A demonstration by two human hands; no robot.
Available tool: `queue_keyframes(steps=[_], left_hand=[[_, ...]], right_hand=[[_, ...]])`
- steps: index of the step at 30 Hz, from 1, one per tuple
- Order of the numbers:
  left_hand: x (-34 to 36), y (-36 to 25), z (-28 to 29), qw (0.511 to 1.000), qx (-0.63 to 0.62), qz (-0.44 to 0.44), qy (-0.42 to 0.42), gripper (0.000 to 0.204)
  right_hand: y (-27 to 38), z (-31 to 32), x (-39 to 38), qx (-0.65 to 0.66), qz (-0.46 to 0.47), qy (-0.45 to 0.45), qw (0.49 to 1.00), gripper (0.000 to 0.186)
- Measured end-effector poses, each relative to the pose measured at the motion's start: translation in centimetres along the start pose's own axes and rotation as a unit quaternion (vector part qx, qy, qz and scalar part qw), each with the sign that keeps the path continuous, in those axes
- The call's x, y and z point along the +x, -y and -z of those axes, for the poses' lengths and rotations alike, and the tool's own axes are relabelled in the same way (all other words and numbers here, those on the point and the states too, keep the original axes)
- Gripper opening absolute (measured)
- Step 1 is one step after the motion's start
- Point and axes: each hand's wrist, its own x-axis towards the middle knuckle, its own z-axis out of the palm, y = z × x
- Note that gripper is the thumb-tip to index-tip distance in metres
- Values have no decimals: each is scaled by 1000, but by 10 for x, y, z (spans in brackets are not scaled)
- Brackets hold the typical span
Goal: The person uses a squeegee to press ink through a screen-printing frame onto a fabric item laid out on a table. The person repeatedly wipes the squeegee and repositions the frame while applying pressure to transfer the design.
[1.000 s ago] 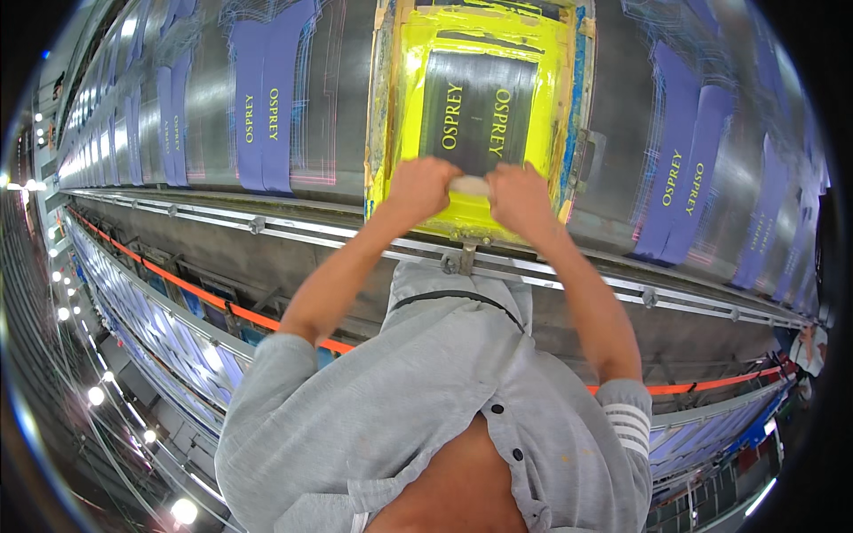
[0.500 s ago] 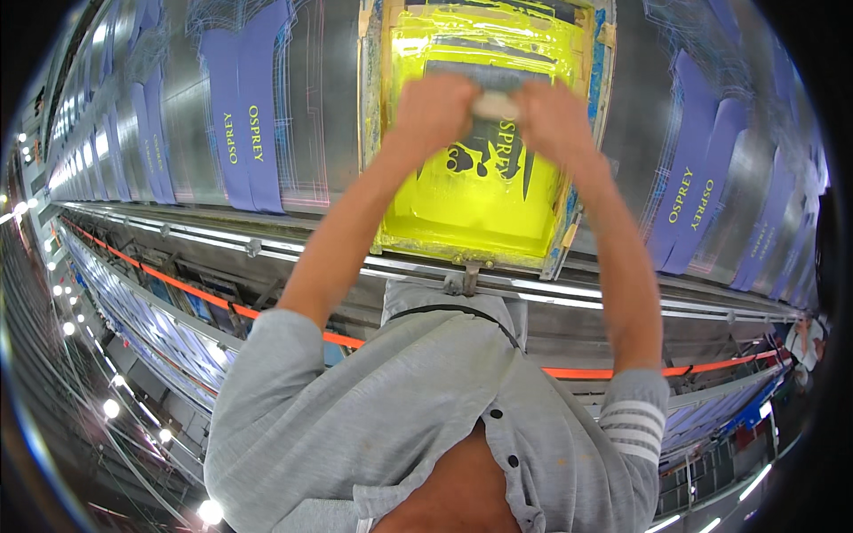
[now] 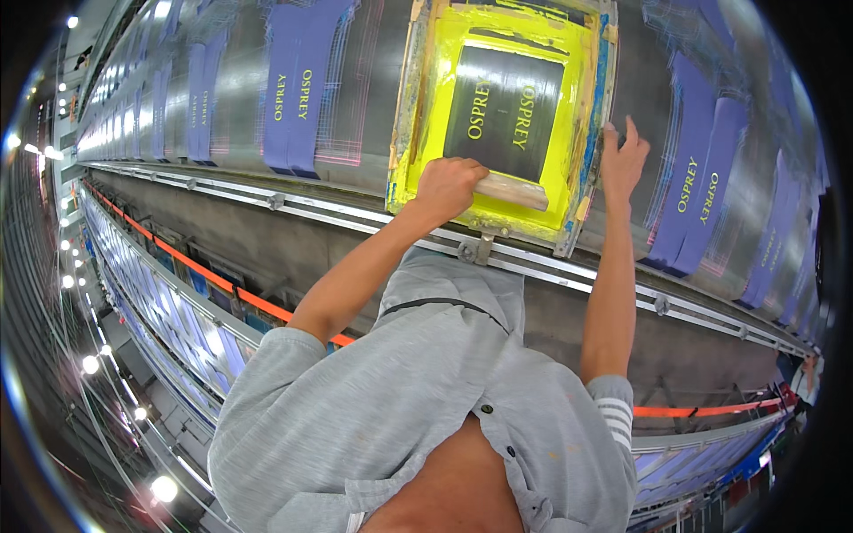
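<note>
A screen-printing frame (image 3: 598, 111), its edges patched with tape and ink, lies on the long table in front of me. Bright yellow ink (image 3: 435, 120) coats the mesh around a dark rectangular window (image 3: 499, 142) with lettering in it. My left hand (image 3: 451, 188) is closed on the left end of a squeegee (image 3: 517, 190) with a pale handle, which lies across the near end of the screen. Beside the frame's right edge, my right hand (image 3: 625, 162) has its fingers apart and holds nothing. Whether its thumb touches the frame cannot be made out.
Purple fabric pieces (image 3: 291, 107) printed with yellow lettering lie left of the frame, and similar pieces (image 3: 697, 178) lie to its right. A metal rail (image 3: 355, 226) runs along the table's near edge, with a bracket (image 3: 484, 249) at the frame. An orange strip (image 3: 209, 289) runs behind me.
Both hands were together on the squeegee farther up the screen. The squeegee is now at the near end in my left hand alone; my right hand has let go and moved right.
</note>
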Motion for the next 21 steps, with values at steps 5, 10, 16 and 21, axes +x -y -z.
queue_keyframes(steps=[5,10,16,21], left_hand=[[-5,4,11,999,-31,-8,-26,36],[-33,35,36,998,-56,22,-37,40],[-99,220,92,995,-62,34,-69,39],[-157,306,151,998,-8,61,-28,44]], right_hand=[[-5,1,17,83,-70,22,994,33],[54,8,-7,123,-81,12,989,27],[198,-155,-78,232,-7,-43,972,25],[313,-202,-115,249,-103,-6,963,22]])
